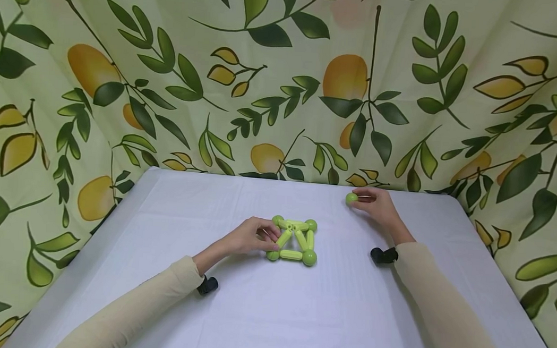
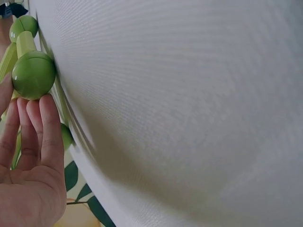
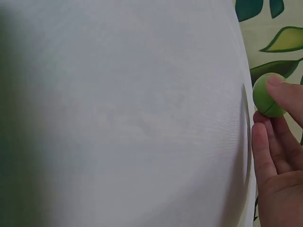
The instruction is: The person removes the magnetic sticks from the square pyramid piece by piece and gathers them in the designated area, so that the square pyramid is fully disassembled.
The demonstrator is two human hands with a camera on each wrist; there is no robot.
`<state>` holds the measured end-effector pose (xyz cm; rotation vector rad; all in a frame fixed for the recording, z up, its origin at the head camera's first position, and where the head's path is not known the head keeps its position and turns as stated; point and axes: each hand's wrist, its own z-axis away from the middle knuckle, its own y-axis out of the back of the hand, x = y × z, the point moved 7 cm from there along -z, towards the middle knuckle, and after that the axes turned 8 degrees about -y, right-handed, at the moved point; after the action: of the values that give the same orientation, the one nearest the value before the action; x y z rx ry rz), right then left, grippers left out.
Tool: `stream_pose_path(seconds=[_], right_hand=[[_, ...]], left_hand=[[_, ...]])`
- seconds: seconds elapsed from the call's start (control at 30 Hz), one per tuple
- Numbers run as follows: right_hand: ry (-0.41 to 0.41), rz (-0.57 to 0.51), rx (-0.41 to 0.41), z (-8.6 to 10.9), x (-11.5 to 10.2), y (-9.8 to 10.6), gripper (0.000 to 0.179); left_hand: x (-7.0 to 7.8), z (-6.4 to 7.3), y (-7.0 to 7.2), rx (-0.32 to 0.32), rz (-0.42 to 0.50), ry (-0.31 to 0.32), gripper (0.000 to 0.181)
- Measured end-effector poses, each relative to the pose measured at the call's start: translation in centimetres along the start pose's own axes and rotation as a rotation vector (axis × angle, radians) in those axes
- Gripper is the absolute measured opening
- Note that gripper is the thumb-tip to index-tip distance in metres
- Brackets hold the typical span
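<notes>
Holds a green rod-and-ball frame [image 1: 300, 240] on the white tablecloth [image 1: 270, 312], with the left hand [image 1: 254, 235] curled at its left side. Pinches a single green ball [image 1: 351, 198] with the right hand [image 1: 376, 206], near the far edge, before the leafy curtain [image 1: 309, 64].

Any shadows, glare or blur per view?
Head: faint soft shadow beside the beige fabric right sleeve; left wrist: broad soft shadow on the white cloth-covered table, small glints on the nearest glossy green ball; right wrist: dark blurred band down left edge, shadow near the right hand.
</notes>
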<state>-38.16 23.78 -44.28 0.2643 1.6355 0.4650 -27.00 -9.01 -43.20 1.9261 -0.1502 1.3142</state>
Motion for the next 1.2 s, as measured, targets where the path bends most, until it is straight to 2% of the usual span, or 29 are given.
stream_pose_path(seconds=[0.3, 0.6, 1.2], right_hand=[[-0.060, 0.048, 0.007, -0.8, 0.4, 0.0, 0.041], [-0.066, 0.059, -0.018, -1.3, 0.5, -0.2, 0.044], [-0.081, 0.064, -0.060, -1.6, 0.5, -0.4, 0.045]], left_hand=[[0.0, 0.1, 0.1, -0.006, -0.002, -0.011, 0.024], [0.1, 0.1, 0.2, -0.022, 0.007, -0.014, 0.022], [-0.1, 0.2, 0.2, -0.015, 0.011, -0.010, 0.022]])
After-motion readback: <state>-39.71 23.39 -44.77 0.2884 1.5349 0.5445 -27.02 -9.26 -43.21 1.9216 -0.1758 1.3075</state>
